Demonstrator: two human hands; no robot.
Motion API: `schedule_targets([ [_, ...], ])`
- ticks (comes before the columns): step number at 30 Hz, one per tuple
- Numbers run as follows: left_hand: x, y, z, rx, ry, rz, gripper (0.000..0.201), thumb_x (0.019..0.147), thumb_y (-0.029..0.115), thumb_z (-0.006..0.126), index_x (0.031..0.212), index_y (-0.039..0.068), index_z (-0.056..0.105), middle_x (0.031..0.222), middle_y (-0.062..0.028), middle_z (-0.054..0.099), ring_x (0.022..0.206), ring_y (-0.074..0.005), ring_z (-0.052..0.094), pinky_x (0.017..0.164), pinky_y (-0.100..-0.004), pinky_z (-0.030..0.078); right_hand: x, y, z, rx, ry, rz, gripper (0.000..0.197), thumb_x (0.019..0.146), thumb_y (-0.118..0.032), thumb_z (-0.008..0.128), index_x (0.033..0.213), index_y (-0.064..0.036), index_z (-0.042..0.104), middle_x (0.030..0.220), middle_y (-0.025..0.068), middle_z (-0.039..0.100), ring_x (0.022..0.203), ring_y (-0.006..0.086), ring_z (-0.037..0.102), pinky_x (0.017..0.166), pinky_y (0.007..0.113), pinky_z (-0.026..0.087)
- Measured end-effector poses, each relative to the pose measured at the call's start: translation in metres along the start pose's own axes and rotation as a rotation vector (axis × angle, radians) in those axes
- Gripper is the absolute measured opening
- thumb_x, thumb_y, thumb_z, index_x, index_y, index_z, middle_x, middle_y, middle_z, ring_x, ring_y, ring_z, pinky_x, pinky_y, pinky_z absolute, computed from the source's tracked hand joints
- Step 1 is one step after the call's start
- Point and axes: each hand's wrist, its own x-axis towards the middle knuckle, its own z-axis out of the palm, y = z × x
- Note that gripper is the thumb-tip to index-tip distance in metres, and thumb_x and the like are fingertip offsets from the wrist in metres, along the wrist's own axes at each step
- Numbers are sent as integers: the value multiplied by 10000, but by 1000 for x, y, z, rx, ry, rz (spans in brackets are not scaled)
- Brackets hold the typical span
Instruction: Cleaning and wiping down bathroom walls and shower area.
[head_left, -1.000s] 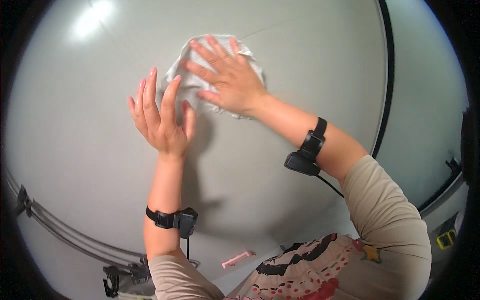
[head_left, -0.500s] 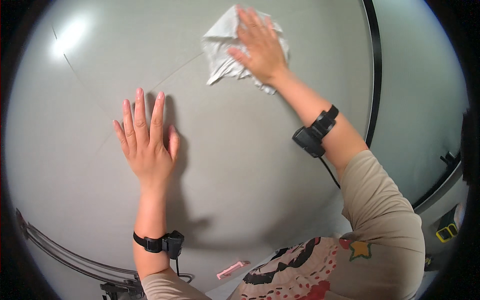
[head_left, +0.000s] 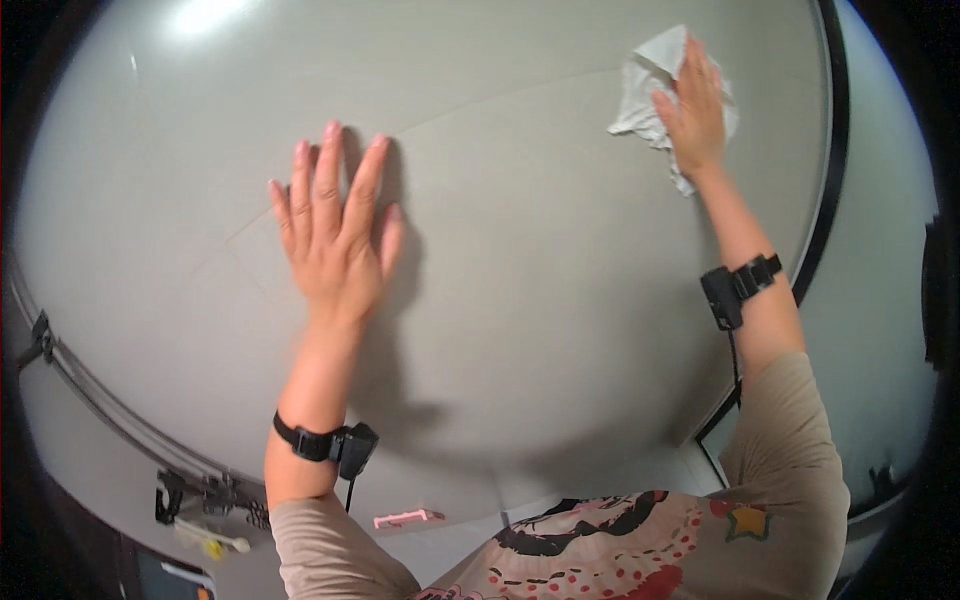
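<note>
Pressed against the pale grey tiled surface (head_left: 520, 270), my right hand (head_left: 698, 118) lies over a crumpled white cloth (head_left: 645, 98) near the upper right. Its fingers are together and extended, and the cloth shows on both sides of them. My left hand (head_left: 338, 240) reaches up left of the middle, fingers stretched out and spread, with nothing in it. Its palm faces the surface. Cloth under the right palm is hidden.
A black frame edge (head_left: 838, 150) runs along the right, with a glassy panel (head_left: 875, 300) beyond it. Dark rails with black fittings (head_left: 205, 490) curve along the lower left. A small pink holder-like object (head_left: 408, 519) sits low, near my shirt.
My right hand has slid the white cloth to the right, closer to the black frame. The view has shifted, and my left hand appears slightly higher and farther right, still spread.
</note>
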Motion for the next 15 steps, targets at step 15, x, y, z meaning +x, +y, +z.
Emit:
schedule_targets([
  [15,-45,-31,-21,146,-57,-66,575,868,199,579,1439,262,562,1571,-39,425,1468,-272,352,1212,-527,207,-19,57,6,-72,0,-12,700,1039,-432,416,1571,-14,237,1637,177,242,1515,313,221,1235,425,136],
])
